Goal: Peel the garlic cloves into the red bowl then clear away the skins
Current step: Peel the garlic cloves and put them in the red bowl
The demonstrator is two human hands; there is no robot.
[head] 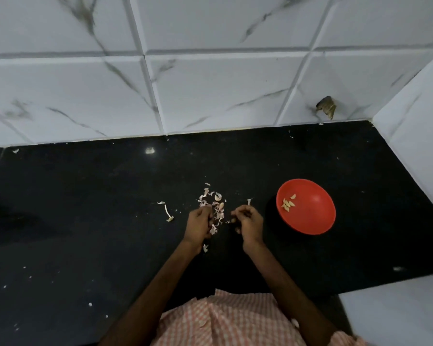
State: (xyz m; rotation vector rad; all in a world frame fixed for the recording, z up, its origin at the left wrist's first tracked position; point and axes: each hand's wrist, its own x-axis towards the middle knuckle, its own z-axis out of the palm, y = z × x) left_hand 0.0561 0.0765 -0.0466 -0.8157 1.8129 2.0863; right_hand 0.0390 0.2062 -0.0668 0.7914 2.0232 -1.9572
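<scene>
On the black counter point(85, 221), several peeled garlic cloves point(288, 203) already lie in the red bowl point(310, 221), while uncleared skins point(214, 203) surround the left hand point(199, 221) and right hand point(249, 222), fingers curled, contents indiscernible.

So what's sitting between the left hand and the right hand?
Head view: a loose pile of garlic skins on the black countertop lies in the gap between left hand and right hand.

No readable text, label, brand, number or sign shows anywhere.
</scene>
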